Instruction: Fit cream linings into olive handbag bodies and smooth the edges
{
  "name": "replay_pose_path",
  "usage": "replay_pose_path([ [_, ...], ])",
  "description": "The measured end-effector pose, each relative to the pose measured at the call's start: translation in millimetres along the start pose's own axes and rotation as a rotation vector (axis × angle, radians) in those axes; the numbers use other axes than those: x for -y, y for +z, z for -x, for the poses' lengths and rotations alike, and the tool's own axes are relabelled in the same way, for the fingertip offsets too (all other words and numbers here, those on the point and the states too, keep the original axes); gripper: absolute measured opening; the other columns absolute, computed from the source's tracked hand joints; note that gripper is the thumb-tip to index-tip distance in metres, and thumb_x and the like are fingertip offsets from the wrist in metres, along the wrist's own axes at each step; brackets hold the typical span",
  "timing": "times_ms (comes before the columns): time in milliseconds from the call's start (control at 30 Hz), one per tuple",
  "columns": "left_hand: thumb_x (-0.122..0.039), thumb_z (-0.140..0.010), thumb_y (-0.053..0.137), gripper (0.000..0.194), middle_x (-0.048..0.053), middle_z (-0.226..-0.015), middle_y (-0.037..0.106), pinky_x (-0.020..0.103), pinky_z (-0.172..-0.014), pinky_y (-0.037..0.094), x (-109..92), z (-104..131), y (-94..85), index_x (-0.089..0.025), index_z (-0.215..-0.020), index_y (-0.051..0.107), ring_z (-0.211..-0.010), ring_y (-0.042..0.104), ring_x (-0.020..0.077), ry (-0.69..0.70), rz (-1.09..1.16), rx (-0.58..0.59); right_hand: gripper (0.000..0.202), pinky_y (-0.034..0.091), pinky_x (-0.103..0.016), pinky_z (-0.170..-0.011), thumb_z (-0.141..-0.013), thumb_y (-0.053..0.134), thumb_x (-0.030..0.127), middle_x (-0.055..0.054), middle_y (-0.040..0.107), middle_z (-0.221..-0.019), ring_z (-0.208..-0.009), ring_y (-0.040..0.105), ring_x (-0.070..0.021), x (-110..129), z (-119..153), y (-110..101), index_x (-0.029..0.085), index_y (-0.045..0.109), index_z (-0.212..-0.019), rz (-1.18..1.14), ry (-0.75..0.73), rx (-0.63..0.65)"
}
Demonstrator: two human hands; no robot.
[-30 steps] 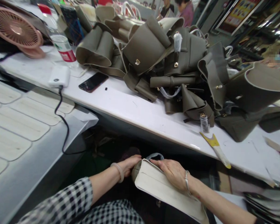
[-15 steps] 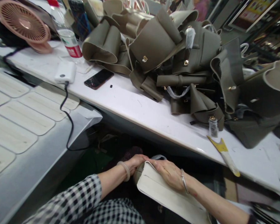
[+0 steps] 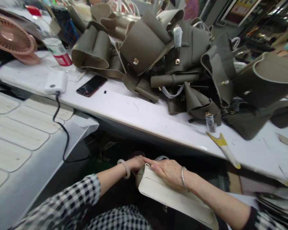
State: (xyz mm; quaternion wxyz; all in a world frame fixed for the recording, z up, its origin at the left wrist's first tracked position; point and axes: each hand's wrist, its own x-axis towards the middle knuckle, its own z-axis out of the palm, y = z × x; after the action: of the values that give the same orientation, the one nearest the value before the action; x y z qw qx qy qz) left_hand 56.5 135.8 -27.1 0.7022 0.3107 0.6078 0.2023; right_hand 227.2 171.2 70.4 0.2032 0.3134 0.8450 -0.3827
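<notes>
A bag piece point(image 3: 175, 195) with a pale, cream-coloured face and a dark olive side lies over my lap, below the table edge. My right hand point(image 3: 169, 172) rests along its upper edge, fingers stretched toward the left and palm down. At the piece's far left corner is my left hand point(image 3: 137, 163), its fingers bent and partly hidden behind the corner and under the right fingertips. What the left fingers grip cannot be made out. A bit of clear plastic wrap point(image 3: 162, 157) shows just beyond the right hand.
Olive bags point(image 3: 144, 44) are heaped on the white table point(image 3: 124, 108). Also there: a phone point(image 3: 91, 85), white power bank point(image 3: 55, 81), bottle point(image 3: 59, 52), pink fan point(image 3: 12, 35) and yellow-white tool point(image 3: 224, 148). Pale panels point(image 3: 21, 132) cover the left surface.
The view has shifted, so the table items appear farther left. Both hands stay at the piece's upper corner, with the right hand's fingers reaching slightly farther over the left hand.
</notes>
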Motion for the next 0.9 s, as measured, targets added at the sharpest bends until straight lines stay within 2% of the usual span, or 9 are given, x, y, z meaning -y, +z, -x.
replay_pose_path([
  [100, -0.039, -0.078, 0.074, 0.028, -0.003, -0.056, 0.053, 0.025, -0.063, 0.040, -30, 8, -22.6, -0.018, -0.062, 0.067, -0.065, 0.055, 0.0153, 0.103, -0.250, 0.031, 0.053, 0.044, -0.049, -0.099, -0.103, 0.020, 0.049, -0.010, 0.056, -0.141, -0.122, 0.058, -0.0332, -8, 14, -3, 0.034, 0.029, -0.154, -0.050, 0.032, 0.019],
  [167, -0.048, -0.076, 0.073, 0.036, -0.004, -0.049, 0.046, 0.025, -0.056, 0.032, -51, 20, -30.7, -0.018, -0.058, 0.068, -0.058, 0.046, 0.0133, 0.167, -0.358, 0.097, 0.054, 0.044, -0.050, -0.098, -0.103, 0.021, 0.051, -0.011, 0.057, -0.139, -0.120, 0.060, -0.0344, -16, 25, -2, 0.036, 0.029, -0.153, -0.062, 0.057, 0.026],
  [233, -0.054, -0.077, 0.069, 0.042, -0.004, -0.049, 0.045, 0.025, -0.053, 0.027, -69, 35, -32.0, -0.016, -0.061, 0.072, -0.053, 0.037, 0.0109, 0.228, -0.460, 0.224, 0.055, 0.046, -0.050, -0.094, -0.102, 0.022, 0.055, -0.012, 0.062, -0.132, -0.113, 0.063, -0.0355, -26, 38, -1, 0.036, 0.030, -0.153, -0.069, 0.087, 0.036],
  [333, -0.049, -0.077, 0.067, 0.035, -0.004, -0.052, 0.050, 0.024, -0.051, 0.026, -85, 53, -26.3, -0.016, -0.078, 0.080, -0.053, 0.034, 0.0105, 0.281, -0.610, 0.388, 0.057, 0.048, -0.049, -0.089, -0.101, 0.024, 0.059, -0.013, 0.066, -0.125, -0.108, 0.065, -0.0364, -42, 61, 0, 0.036, 0.031, -0.153, -0.077, 0.127, 0.053],
  [433, -0.039, -0.076, 0.066, 0.028, -0.003, -0.062, 0.061, 0.023, -0.053, 0.031, -94, 60, -19.4, -0.019, -0.086, 0.081, -0.058, 0.041, 0.0121, 0.277, -0.703, 0.414, 0.055, 0.047, -0.046, -0.089, -0.100, 0.027, 0.058, -0.011, 0.068, -0.122, -0.108, 0.065, -0.0347, -60, 85, 2, 0.038, 0.035, -0.151, -0.096, 0.186, 0.064],
  [600, -0.036, -0.075, 0.065, 0.024, -0.002, -0.058, 0.057, 0.021, -0.054, 0.033, -104, 56, -12.3, -0.017, -0.066, 0.077, -0.059, 0.042, 0.0125, 0.265, -0.806, 0.431, 0.055, 0.048, -0.043, -0.088, -0.100, 0.029, 0.058, -0.009, 0.070, -0.118, -0.103, 0.067, -0.0329, -86, 112, 9, 0.038, 0.037, -0.150, -0.143, 0.268, 0.074],
  [733, -0.036, -0.079, 0.061, 0.027, -0.003, -0.058, 0.053, 0.020, -0.053, 0.032, -102, 51, -11.3, -0.017, -0.068, 0.076, -0.058, 0.040, 0.0117, 0.265, -0.849, 0.464, 0.054, 0.049, -0.043, -0.086, -0.100, 0.030, 0.058, -0.011, 0.066, -0.127, -0.107, 0.066, -0.0348, -86, 108, 13, 0.038, 0.040, -0.148, -0.142, 0.215, 0.035],
  [900, -0.042, -0.084, 0.056, 0.035, -0.004, -0.052, 0.041, 0.022, -0.049, 0.026, -100, 48, -7.3, -0.017, -0.066, 0.073, -0.052, 0.033, 0.0102, 0.296, -0.952, 0.452, 0.051, 0.049, -0.042, -0.079, -0.101, 0.029, 0.057, -0.011, 0.071, -0.115, -0.099, 0.069, -0.0342, -69, 86, 11, 0.039, 0.044, -0.146, -0.071, 0.147, -0.020],
])
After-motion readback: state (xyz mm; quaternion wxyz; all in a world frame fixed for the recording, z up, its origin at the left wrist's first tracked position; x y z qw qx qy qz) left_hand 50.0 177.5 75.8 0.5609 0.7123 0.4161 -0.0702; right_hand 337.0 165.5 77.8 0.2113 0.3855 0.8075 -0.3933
